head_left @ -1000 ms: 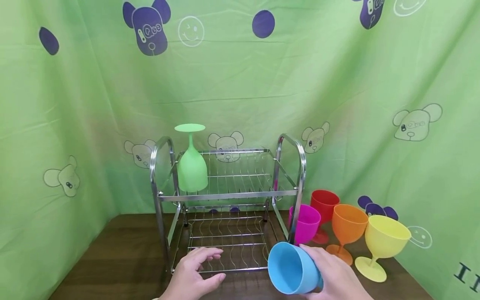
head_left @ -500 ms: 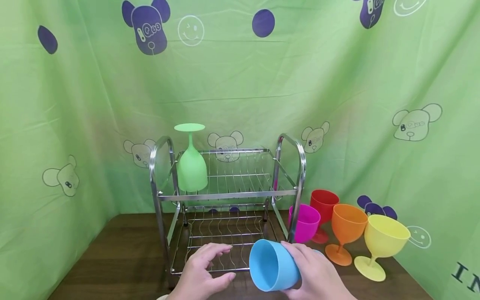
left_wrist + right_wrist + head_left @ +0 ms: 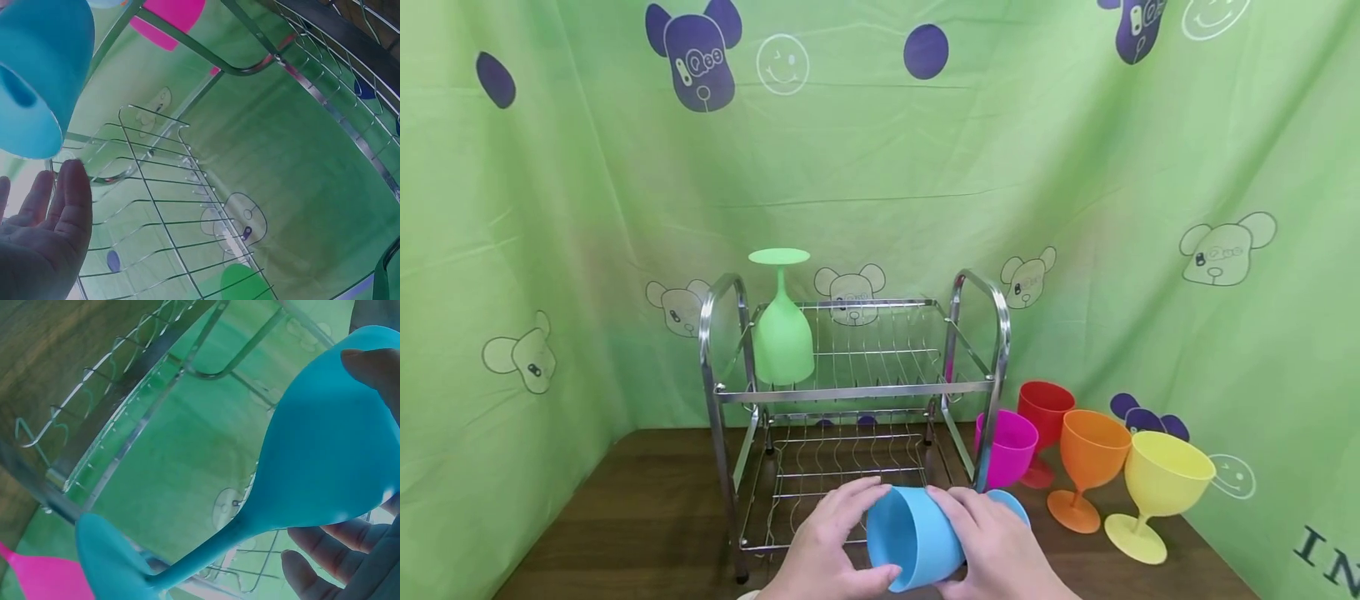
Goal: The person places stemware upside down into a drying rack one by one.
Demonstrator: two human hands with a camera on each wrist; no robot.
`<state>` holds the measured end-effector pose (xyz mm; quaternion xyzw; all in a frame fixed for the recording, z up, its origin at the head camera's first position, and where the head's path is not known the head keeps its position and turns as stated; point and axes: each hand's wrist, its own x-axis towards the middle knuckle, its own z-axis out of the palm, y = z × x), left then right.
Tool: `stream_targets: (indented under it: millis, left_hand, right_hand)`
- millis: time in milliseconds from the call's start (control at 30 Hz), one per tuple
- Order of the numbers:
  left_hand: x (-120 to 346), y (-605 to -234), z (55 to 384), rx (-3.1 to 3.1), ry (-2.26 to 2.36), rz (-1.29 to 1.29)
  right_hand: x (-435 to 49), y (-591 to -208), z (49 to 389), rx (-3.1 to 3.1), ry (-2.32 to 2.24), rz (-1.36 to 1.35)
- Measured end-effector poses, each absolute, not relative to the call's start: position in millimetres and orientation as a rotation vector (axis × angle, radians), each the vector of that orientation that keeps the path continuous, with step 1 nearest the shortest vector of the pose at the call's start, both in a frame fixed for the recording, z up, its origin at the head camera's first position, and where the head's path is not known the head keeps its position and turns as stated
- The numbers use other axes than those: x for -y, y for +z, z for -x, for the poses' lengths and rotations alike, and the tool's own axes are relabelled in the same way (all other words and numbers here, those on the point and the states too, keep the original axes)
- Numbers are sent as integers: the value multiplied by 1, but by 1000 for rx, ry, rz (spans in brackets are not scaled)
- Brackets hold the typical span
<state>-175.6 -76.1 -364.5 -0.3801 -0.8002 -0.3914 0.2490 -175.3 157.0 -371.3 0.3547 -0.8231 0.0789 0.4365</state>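
Observation:
My right hand [image 3: 996,546] grips the bowl of a blue plastic goblet [image 3: 934,533], thumb on one side and fingers on the other. The goblet lies sideways in the air, its mouth turned left toward my left hand [image 3: 831,542]. That left hand is spread in a loose curve at the rim; in the left wrist view its fingertips [image 3: 74,172] are just off the rim. The right wrist view shows the goblet's stem and round foot [image 3: 109,556] pointing away from the hand. Behind the hands stands a two-tier metal dish rack [image 3: 857,390].
A green goblet [image 3: 783,342] stands upside down at the left of the rack's upper tier. Right of the rack, magenta [image 3: 1011,450], red [image 3: 1045,408], orange [image 3: 1093,450] and yellow [image 3: 1165,479] goblets stand upright on the dark wooden table [image 3: 617,517]. A green printed curtain [image 3: 865,150] encloses the back and sides.
My right hand has carried the blue goblet leftward. My left hand has moved right and slightly up, closing the gap to the goblet's rim.

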Motion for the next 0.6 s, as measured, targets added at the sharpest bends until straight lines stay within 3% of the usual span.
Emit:
stream_targets:
  millis: [600]
  left_hand:
    - [72,-369,177,2092,-824,1115]
  right_hand:
    - [-146,-359,170,2060,199,-890]
